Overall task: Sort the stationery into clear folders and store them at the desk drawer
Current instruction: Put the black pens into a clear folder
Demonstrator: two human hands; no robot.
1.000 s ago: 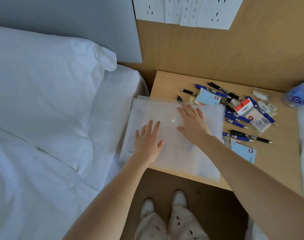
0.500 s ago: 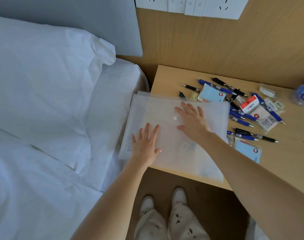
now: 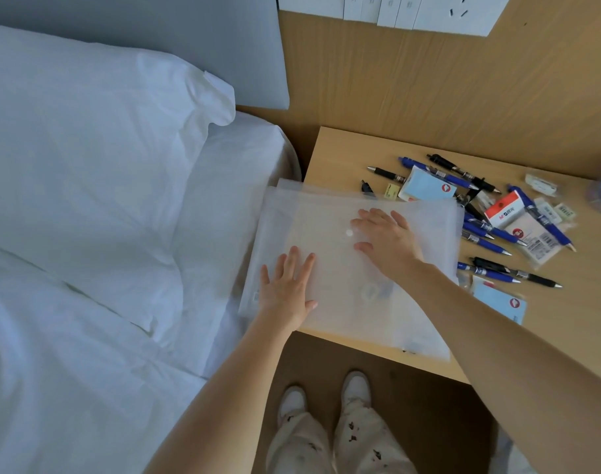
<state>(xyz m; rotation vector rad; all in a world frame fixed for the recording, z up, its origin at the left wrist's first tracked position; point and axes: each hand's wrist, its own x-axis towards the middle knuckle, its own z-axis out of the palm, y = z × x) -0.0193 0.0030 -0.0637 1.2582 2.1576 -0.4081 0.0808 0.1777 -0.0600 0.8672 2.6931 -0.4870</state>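
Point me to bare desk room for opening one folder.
Bare wood lies along the desk back, between the wall and the pens, and at the front right beyond the blue notepad. Both hands, left hand and right hand, lie flat on the clear folders; the right middle is crowded.

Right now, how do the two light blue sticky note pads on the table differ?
The far pad lies at the back among the pens, just beyond the clear folders; the near pad lies toward the table's front edge, right of the folders. The far pad has a blue pen lying along its far edge; the near pad has none on it. Both are light blue, wrapped, with a round red logo.
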